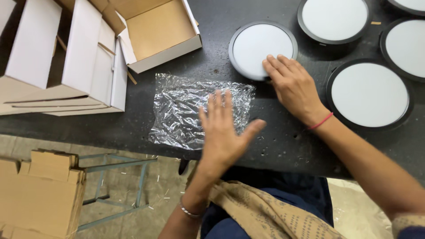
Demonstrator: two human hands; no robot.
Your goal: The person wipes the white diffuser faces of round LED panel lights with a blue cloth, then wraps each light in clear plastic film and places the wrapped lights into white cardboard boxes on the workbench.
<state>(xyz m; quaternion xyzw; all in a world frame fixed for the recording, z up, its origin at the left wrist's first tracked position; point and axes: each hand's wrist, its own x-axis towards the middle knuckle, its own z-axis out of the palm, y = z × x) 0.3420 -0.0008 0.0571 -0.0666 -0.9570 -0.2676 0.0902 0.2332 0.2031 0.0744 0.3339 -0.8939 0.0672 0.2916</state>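
Left hand (223,128) flat, fingers spread on crinkled plastic sheet (186,110), long axis near-far across table (283,146), right hand (292,86) open, fingertips on round light panel (262,48) lying face up

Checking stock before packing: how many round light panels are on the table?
5: one under the right hand, one top centre, one at right, two cut off at the right edge.

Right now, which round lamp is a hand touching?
The leftmost lamp, beside the open box: the right hand rests its fingers on its rim. The others lie untouched.

Black-rimmed white round panels (263,49) sit upper right on the dark tabletop (283,146); clear crinkled plastic sheet (186,110) centre, white boxes (88,57) upper left.
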